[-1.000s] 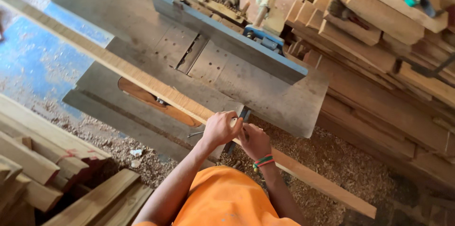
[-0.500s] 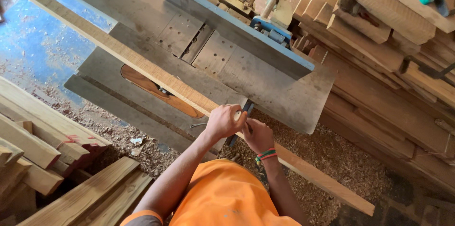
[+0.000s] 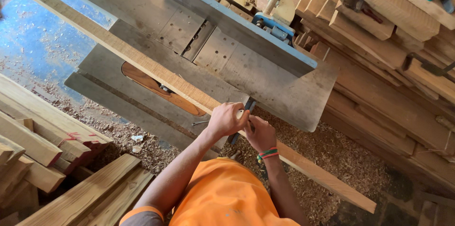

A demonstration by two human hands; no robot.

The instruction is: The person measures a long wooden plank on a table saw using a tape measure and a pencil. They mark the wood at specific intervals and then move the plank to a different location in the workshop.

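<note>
My left hand [image 3: 227, 119] is closed around the long wooden plank [image 3: 156, 72], fingers curled over its top face and near edge, just at the near corner of the steel machine table [image 3: 284, 88]. My right hand [image 3: 259, 133] sits directly beside the left, touching it, and also rests on the plank; its fingers are bent around a dark, narrow tool [image 3: 244, 117] that stands across the plank between the two hands. I cannot tell what kind of tool this is, since both hands cover most of it. A striped wristband [image 3: 268, 153] circles my right wrist. The plank runs diagonally across the machine table, from far beyond the table's left end to well past its near corner, where the free end overhangs the sawdust-covered floor [image 3: 332, 155]. On the machine table, a blue-grey fence [image 3: 237, 24] stands upright along the far side, well apart from the plank. An oval opening showing reddish wood [image 3: 161, 91] lies in the table's lower section, just under the plank's near edge. To the right of the machine table, a stack of sawn timber [image 3: 393, 55] is piled high. To the left of the table, further stacked boards [image 3: 42, 131] lie on the floor among shavings.
</note>
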